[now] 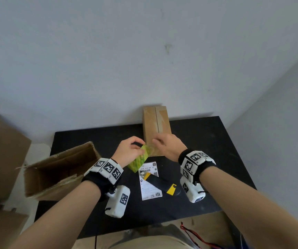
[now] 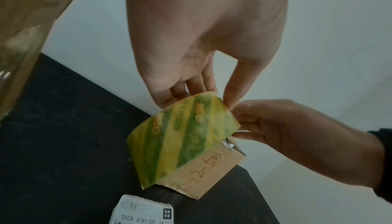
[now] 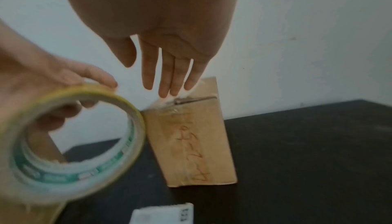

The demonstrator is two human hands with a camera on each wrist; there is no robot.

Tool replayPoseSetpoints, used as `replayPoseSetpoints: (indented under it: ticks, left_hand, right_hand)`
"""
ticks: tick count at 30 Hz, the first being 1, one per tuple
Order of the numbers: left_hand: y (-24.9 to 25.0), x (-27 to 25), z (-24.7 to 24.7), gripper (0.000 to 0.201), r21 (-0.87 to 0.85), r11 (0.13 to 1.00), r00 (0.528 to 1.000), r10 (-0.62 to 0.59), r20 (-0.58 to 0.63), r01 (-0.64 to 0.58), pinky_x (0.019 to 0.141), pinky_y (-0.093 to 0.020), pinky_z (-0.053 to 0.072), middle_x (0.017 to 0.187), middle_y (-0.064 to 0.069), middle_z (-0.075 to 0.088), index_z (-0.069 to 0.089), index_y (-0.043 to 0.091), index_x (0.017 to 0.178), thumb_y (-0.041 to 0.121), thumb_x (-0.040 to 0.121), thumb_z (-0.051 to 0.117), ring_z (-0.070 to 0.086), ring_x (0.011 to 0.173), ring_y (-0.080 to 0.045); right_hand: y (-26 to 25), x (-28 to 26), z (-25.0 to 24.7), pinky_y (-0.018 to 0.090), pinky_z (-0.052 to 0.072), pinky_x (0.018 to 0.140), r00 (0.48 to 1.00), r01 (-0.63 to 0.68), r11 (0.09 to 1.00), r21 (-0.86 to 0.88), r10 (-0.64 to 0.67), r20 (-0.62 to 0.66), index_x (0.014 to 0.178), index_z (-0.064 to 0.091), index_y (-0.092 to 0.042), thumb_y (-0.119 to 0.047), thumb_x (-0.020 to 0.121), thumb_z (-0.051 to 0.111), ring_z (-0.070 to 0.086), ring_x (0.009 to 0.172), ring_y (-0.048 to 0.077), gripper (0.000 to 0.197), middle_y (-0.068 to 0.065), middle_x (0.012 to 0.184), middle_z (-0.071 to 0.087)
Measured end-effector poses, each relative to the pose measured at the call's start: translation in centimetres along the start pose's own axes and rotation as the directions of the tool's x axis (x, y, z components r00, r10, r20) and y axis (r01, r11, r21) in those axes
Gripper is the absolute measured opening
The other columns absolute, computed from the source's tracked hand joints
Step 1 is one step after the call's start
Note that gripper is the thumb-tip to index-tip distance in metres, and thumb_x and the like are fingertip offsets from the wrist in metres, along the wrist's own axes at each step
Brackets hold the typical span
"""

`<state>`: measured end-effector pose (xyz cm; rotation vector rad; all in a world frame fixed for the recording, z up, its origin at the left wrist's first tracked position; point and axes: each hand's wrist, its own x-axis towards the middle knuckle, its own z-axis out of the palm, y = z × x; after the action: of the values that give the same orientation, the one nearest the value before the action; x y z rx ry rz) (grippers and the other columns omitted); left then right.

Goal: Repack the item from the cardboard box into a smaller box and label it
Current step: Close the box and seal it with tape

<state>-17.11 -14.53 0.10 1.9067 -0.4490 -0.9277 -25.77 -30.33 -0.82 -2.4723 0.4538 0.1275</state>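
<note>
Our left hand grips the light tape roll by its rim; right hand presses flat-fingered, tacky tape onto the stiff box.

Left hand grips tape roll — right hand rests on small box.

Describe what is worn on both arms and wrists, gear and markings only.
Both forearms are bare, with no sleeves. Each wrist carries a black fabric wristband ringed by white padded blocks printed with black-and-white square fiducial markers. A white padded camera pod bearing another marker hangs below the left wrist, and a matching pod below the right wrist. Both hands are bare, without gloves or rings that I can see.
</note>
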Motion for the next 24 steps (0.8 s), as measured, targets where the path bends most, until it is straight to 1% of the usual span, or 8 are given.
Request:
replayPoseSetpoints:
  ticks: [3,10,12,15,17,20,22,24]
  left_hand:
    - [0.3,0.1,0.0,0.024,0.024,0.999,0.999,0.036,0.027,-0.037,0.062,-0.016,0.048,0.087,-0.007,0.070,0.062,0.016,0.103,0.006,0.082,0.068,0.067,0.079,-0.013]
    - [-0.1,-0.3,-0.3,0.028,0.029,0.996,0.996,0.078,0.034,-0.079,0.064,-0.017,0.048,0.088,-0.008,0.072,0.057,0.020,0.106,0.009,0.083,0.068,0.068,0.081,-0.016]
    - [-0.6,-0.3,-0.6,0.030,0.003,1.000,0.999,0.015,0.042,-0.015,0.070,-0.024,0.049,0.092,-0.010,0.070,0.053,0.020,0.107,0.010,0.083,0.068,0.067,0.083,-0.019]
    - [-0.8,-0.7,-1.0,0.010,-0.018,0.999,0.993,-0.032,0.117,0.034,0.083,-0.033,0.047,0.095,-0.014,0.066,0.064,0.010,0.096,0.016,0.089,0.061,0.063,0.085,-0.021]
    - [-0.8,-0.7,-1.1,0.021,0.077,0.997,0.993,0.008,0.119,-0.017,0.079,-0.027,0.046,0.088,-0.011,0.067,0.069,0.006,0.090,0.022,0.093,0.055,0.062,0.083,-0.018]
    - [-0.5,-0.4,-1.2,0.029,0.334,0.936,0.992,0.084,0.090,-0.109,0.061,-0.017,0.043,0.071,0.000,0.063,0.068,0.012,0.079,0.032,0.094,0.053,0.058,0.067,-0.010]
    - [-0.9,-0.1,-1.2,0.034,0.444,0.893,0.996,0.056,0.065,-0.079,0.056,-0.018,0.042,0.066,-0.001,0.063,0.066,0.012,0.074,0.039,0.092,0.053,0.057,0.060,-0.010]
    - [-1.4,0.3,-1.0,0.045,0.467,0.884,1.000,0.016,0.017,-0.022,0.061,-0.027,0.047,0.072,-0.010,0.067,0.068,0.005,0.077,0.046,0.089,0.055,0.060,0.063,-0.015]
  right_hand:
    - [-1.2,-0.1,-0.4,0.029,0.048,0.087,0.999,-0.039,0.982,0.187,0.039,0.004,0.106,0.068,-0.014,-0.032,0.094,0.052,0.062,0.095,0.015,0.027,0.003,0.104,0.069]
    - [-1.7,-0.5,0.3,0.023,0.047,0.081,0.997,-0.070,0.944,0.321,0.080,-0.018,0.095,0.071,-0.009,-0.020,0.087,0.064,0.060,0.085,0.008,0.015,0.000,0.092,0.069]
    - [-1.8,-0.5,0.6,0.022,0.043,0.077,0.993,-0.098,0.941,0.324,0.115,-0.032,0.093,0.068,-0.011,-0.021,0.088,0.063,0.056,0.083,0.007,0.012,-0.004,0.087,0.063]
    - [-1.5,-0.6,0.7,0.016,0.041,0.067,0.983,-0.144,0.917,0.371,0.176,-0.054,0.088,0.063,-0.013,-0.020,0.089,0.061,0.053,0.080,0.008,0.007,-0.003,0.086,0.059]
    - [-1.2,-0.8,0.8,0.016,0.044,0.068,0.978,-0.165,0.889,0.427,0.204,-0.046,0.084,0.061,-0.014,-0.018,0.090,0.061,0.055,0.080,0.010,0.007,0.001,0.085,0.060]
    - [-0.6,-1.2,0.9,0.029,0.051,0.080,0.970,-0.193,0.841,0.505,0.241,-0.030,0.081,0.063,-0.012,-0.016,0.090,0.060,0.060,0.079,0.016,0.010,0.005,0.083,0.064]
    - [-0.1,-1.7,0.7,0.030,0.052,0.083,0.967,-0.192,0.813,0.549,0.252,-0.034,0.088,0.066,-0.005,-0.014,0.091,0.059,0.063,0.079,0.016,0.012,0.010,0.084,0.067]
    - [0.3,-2.2,0.4,0.023,0.051,0.080,0.967,-0.180,0.805,0.566,0.249,-0.046,0.092,0.067,0.000,-0.013,0.091,0.059,0.063,0.078,0.014,0.015,0.012,0.086,0.069]
